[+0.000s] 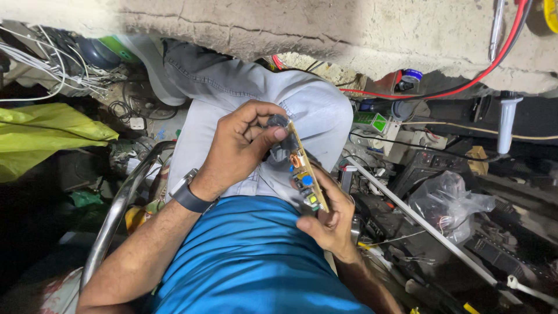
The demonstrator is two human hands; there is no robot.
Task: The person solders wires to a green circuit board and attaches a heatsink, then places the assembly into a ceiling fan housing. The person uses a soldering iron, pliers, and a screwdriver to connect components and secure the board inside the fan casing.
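A narrow circuit board [303, 171] stands on edge over the person's lap, slanting from upper left to lower right, held between both hands. The left hand [241, 145] is curled at the board's upper end, thumb and fingers pinched shut around a dark round part [278, 121] that sits on the board's component face. The right hand [331, 218] is closed on the board's lower end from below, thumb pressed near the bottom corner and fingers wrapped behind the bare back. Small parts show along the face: an orange coil, a blue disc and a pale green piece near the bottom. A dark watch [189, 195] sits on the left wrist. Beneath the board are a grey trouser knee [302, 104] and a blue shirt [250, 261]. To the right of the knee, near the rough concrete edge [349, 29], a small green box [372, 122] with a white diamond-shaped mark lies among clutter; above it stands a little jar with a blue cap [411, 78]. A red cable [465, 84] loops beneath the concrete. Further right, a crumpled clear plastic bag [450, 203] rests on dark equipment, just beside a long pale rod [418, 224]. At the far left lies a yellow-green bag [46, 136], with white wires [52, 70] bundled above it and a curved metal tube [116, 215] below.
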